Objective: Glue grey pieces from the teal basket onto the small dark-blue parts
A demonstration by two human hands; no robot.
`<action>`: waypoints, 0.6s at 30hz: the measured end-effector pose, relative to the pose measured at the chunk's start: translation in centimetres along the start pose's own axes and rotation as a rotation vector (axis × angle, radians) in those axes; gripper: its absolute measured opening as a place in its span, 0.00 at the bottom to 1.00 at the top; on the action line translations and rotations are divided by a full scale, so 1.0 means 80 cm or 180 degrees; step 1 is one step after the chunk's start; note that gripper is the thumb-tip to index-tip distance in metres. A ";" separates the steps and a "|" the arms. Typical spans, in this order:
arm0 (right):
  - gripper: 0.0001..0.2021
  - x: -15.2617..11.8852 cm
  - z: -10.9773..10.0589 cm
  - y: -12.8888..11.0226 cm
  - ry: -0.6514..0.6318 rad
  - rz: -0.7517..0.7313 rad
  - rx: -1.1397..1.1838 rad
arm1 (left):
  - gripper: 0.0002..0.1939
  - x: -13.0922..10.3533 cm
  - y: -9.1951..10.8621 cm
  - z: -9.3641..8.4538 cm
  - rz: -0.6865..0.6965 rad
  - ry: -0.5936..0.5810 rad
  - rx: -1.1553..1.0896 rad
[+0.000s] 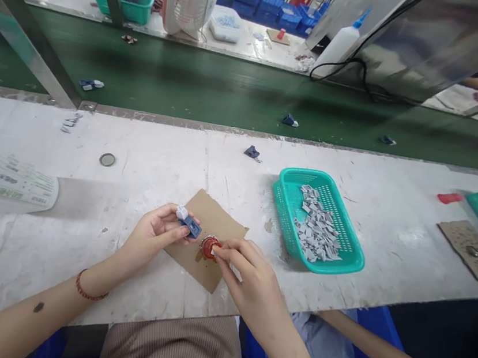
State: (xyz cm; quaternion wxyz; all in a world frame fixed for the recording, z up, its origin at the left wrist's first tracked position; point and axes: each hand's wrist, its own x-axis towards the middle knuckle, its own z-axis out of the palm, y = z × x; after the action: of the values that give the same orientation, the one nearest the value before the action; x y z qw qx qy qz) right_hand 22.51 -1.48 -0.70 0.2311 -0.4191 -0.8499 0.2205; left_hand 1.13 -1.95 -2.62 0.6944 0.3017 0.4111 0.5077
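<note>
My left hand (156,230) is closed on a small dark blue plastic part (190,226) with a light grey piece at its upper end. A red-lined bottle cap (208,245) sits open side up on a piece of brown cardboard (206,213). At the cap, the thumb and fingers of my right hand (249,270) are pinched together, and a small pale piece (214,250) shows at their tips. To the right of that hand stands a green perforated basket (281,225) holding many small grey pieces (318,226).
A green conveyor belt (197,90) runs behind the white table (171,159), carrying several blue parts. One blue part (251,152) lies near the table's far edge. A white tub (25,182) is at left, near another cap (106,159). Another person's arm (391,354) reaches in at lower right.
</note>
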 end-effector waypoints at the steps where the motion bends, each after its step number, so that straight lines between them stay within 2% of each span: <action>1: 0.06 0.000 -0.001 0.000 -0.0007 0.0003 -0.0034 | 0.09 0.000 0.000 0.000 0.0004 -0.0013 -0.0012; 9: 0.07 0.002 -0.004 -0.003 -0.0073 0.0007 -0.0094 | 0.08 -0.002 -0.007 0.003 -0.0030 -0.0076 -0.0015; 18: 0.09 0.001 -0.003 -0.003 -0.0063 0.0058 -0.0136 | 0.06 -0.005 -0.007 0.009 0.0017 -0.0088 0.0345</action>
State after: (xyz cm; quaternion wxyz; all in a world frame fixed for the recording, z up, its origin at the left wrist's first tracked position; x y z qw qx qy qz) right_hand 22.47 -1.51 -0.32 0.2117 -0.4295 -0.8528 0.2086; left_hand 1.98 -2.53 -2.65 0.6813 0.3469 0.4276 0.4824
